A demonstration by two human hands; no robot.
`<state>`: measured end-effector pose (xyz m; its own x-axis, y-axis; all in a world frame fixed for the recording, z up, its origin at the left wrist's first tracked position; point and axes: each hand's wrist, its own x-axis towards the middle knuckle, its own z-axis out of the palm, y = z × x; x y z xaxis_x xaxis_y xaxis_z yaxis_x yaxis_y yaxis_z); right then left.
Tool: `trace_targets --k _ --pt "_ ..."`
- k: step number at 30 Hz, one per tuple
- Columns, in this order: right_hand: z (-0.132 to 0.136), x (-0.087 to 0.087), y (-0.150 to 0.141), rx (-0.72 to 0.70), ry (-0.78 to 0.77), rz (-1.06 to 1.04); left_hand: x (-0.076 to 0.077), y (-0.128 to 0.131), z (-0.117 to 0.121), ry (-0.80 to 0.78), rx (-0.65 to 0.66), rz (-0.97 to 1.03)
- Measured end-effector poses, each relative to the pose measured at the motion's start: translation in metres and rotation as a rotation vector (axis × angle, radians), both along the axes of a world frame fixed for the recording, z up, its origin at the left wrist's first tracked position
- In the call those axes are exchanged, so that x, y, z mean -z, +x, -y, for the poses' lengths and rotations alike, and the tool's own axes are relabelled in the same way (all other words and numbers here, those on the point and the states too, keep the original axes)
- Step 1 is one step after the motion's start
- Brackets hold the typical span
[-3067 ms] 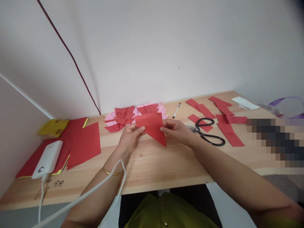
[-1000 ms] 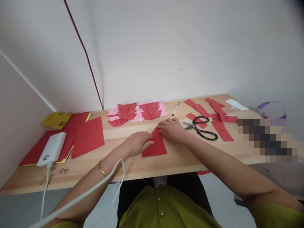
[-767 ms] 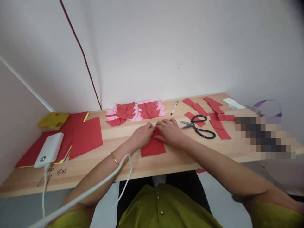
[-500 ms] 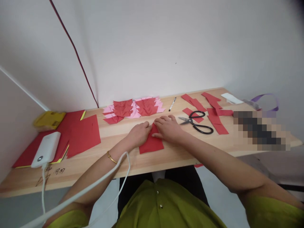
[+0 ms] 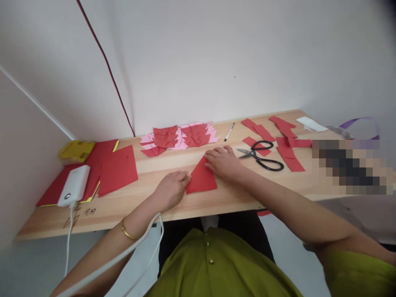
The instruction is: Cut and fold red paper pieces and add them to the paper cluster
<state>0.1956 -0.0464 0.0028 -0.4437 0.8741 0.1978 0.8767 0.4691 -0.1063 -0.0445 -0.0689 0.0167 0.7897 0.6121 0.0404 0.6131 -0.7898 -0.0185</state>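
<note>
On the table in front of me lies a folded sheet of red paper (image 5: pixel 202 178), with a slanting left side running up to a corner at the top. My left hand (image 5: pixel 172 190) is closed, its thumb and fingertips at the paper's lower left edge. Stretched over the upper right side of the sheet is my right hand (image 5: pixel 225 163), fingers extended and lying flat on the paper. Just right of that hand rest black-handled scissors (image 5: pixel 254 154), blades parted and pointing left.
Folded red and pink paper pieces (image 5: pixel 181 138) stand along the wall beside a pen (image 5: pixel 229 132). Red paper strips (image 5: pixel 289 154) lie to the right. At left are red sheets (image 5: pixel 119 171), a white power bank (image 5: pixel 74 185) with its cable, and a yellow packet (image 5: pixel 76 151).
My left hand has slid down and left along the paper's slanting edge, uncovering more of it. My right hand stays at the top of the sheet. The view has shifted slightly.
</note>
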Motion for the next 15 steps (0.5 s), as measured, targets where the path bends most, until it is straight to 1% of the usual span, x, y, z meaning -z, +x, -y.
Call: trace_targets --k 4,7,9,12,13,15 --pt "-0.003 0.001 0.002 0.005 -0.016 -0.019 -0.005 -0.005 0.015 -0.020 -0.034 0.016" --pt "-0.004 -0.001 0.009 -0.009 -0.047 -0.103 -0.003 -0.007 0.018 -0.051 -0.029 0.084" --pt "0.001 -0.005 0.015 -0.088 -0.058 -0.201 0.000 -0.008 0.017 -0.070 -0.008 0.130" --pt "0.020 -0.011 0.021 -0.293 -0.125 -0.329 0.003 -0.010 0.015 -0.089 0.005 0.171" --pt "0.027 -0.013 0.022 -0.328 -0.147 -0.333 0.003 -0.010 0.014 -0.095 0.005 0.181" --pt "0.041 -0.013 0.021 -0.344 -0.143 -0.286 0.001 -0.010 0.013 -0.115 0.014 0.193"
